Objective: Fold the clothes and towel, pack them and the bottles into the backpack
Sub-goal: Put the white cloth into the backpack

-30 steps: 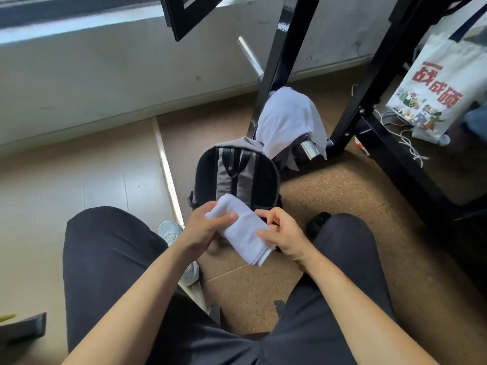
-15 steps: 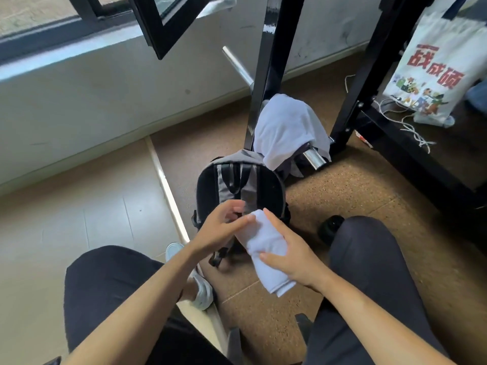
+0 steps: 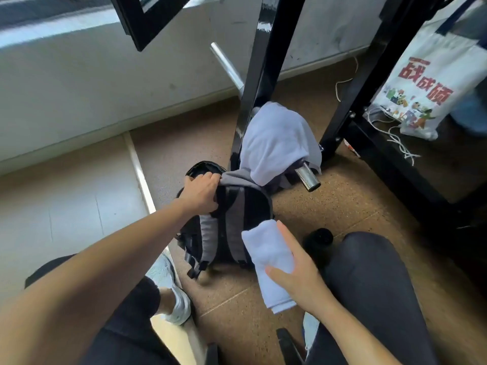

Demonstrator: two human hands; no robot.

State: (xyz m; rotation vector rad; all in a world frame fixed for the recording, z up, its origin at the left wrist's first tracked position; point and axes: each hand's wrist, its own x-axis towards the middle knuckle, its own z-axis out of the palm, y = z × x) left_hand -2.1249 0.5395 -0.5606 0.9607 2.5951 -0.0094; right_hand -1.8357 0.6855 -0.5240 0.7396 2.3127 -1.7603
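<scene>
A black and grey backpack (image 3: pixel 237 219) stands on the floor between my knees, straps facing me. My left hand (image 3: pixel 200 191) grips its top edge, where a dark opening shows. My right hand (image 3: pixel 297 275) holds a folded white towel (image 3: pixel 271 259) in front of the backpack's right side. A pale garment (image 3: pixel 276 138) hangs over a chrome bar (image 3: pixel 307 176) just behind the backpack. A black bottle (image 3: pixel 319 239) stands on the floor beside my right knee.
A black metal frame (image 3: pixel 263 75) rises behind the backpack, and another black post (image 3: pixel 369 75) stands to the right. A printed tote bag (image 3: pixel 427 83) and white cords (image 3: pixel 395 138) lie at the far right. A wall and window sill run along the back left.
My left hand let go of the towel and reached forward to the backpack's top. The right hand now holds the towel alone, lower and to the right.
</scene>
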